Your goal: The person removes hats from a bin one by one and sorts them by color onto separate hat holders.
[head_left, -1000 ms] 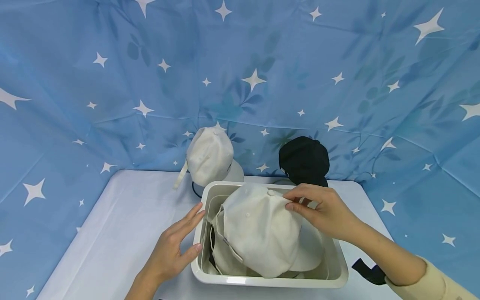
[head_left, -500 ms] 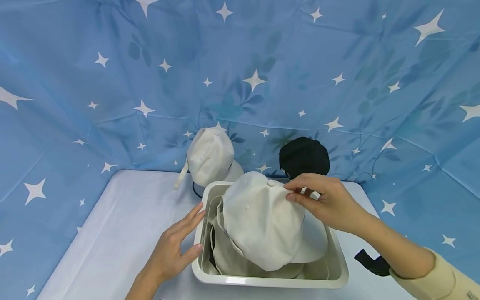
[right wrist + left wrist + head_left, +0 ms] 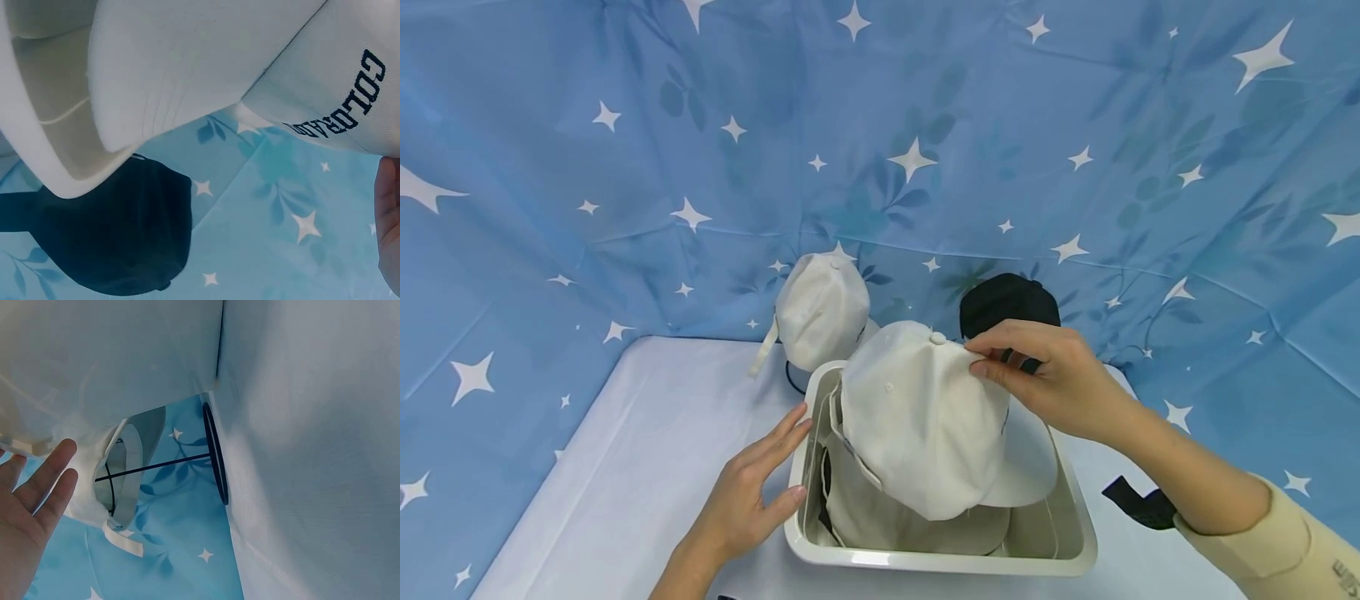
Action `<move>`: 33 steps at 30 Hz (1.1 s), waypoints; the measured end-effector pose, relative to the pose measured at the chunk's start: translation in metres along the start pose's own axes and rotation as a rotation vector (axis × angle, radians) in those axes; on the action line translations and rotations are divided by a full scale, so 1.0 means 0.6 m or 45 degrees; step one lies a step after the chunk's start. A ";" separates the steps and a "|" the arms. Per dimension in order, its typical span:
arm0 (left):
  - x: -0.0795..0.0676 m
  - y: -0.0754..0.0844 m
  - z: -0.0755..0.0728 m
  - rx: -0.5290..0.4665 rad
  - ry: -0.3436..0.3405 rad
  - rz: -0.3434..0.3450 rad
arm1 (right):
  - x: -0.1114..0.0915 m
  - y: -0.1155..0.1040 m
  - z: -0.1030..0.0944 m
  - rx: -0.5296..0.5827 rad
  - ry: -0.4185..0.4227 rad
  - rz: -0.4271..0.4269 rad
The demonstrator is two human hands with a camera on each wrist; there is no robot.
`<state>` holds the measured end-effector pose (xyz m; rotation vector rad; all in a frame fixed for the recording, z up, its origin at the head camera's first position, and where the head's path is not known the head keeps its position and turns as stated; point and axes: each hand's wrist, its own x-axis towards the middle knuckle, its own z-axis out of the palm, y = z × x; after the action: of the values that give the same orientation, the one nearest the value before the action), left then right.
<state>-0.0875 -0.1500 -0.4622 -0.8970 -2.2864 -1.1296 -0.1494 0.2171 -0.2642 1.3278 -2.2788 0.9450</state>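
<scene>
Pinches white COLORADO-lettered baseball cap (image 3: 925, 425) beside its top button (image 3: 937, 337) with fingertips of right hand (image 3: 1052, 379), probably to hang it by the crown without squashing it, partly inside cream plastic bin (image 3: 940, 563) and over beige cap (image 3: 917, 533) lying there. Rests left hand (image 3: 748, 492) on bin's left rim, fingers straight, spread and gripping nothing, likely to steady it. Shows, behind bin, second white cap (image 3: 820, 312) on wire stand (image 3: 175, 462), seemingly to keep crown shaped, and black cap (image 3: 1006, 300) upright at right, support hard to make out.
</scene>
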 end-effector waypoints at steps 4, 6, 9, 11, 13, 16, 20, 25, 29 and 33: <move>0.000 0.000 0.000 0.000 0.001 0.002 | 0.012 0.000 -0.007 -0.024 -0.002 0.001; 0.001 0.000 0.000 0.003 0.000 0.004 | 0.019 0.001 -0.008 -0.035 0.013 -0.016; 0.001 -0.001 0.000 0.010 -0.007 -0.004 | 0.030 0.003 -0.007 -0.038 0.041 0.004; 0.001 -0.002 -0.001 0.009 -0.010 -0.009 | 0.038 0.004 -0.006 -0.037 0.057 0.049; 0.001 -0.003 -0.001 0.002 -0.011 -0.011 | 0.045 0.005 -0.004 -0.037 0.067 0.107; 0.000 -0.003 0.000 -0.010 -0.005 -0.004 | 0.058 0.007 -0.003 -0.048 0.081 0.168; -0.001 -0.003 0.001 -0.015 -0.001 0.002 | 0.075 0.013 -0.001 -0.085 0.085 0.203; -0.001 -0.004 0.001 -0.020 -0.002 -0.001 | 0.093 0.022 0.003 -0.109 0.073 0.235; -0.001 -0.005 0.000 -0.022 -0.001 0.003 | 0.106 0.025 0.008 -0.086 0.084 0.264; -0.001 -0.004 -0.001 -0.022 -0.003 0.000 | 0.120 0.031 0.010 -0.068 0.122 0.278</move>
<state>-0.0887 -0.1517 -0.4639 -0.9052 -2.2821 -1.1511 -0.2018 0.1738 -0.2337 1.0048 -2.3912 0.9853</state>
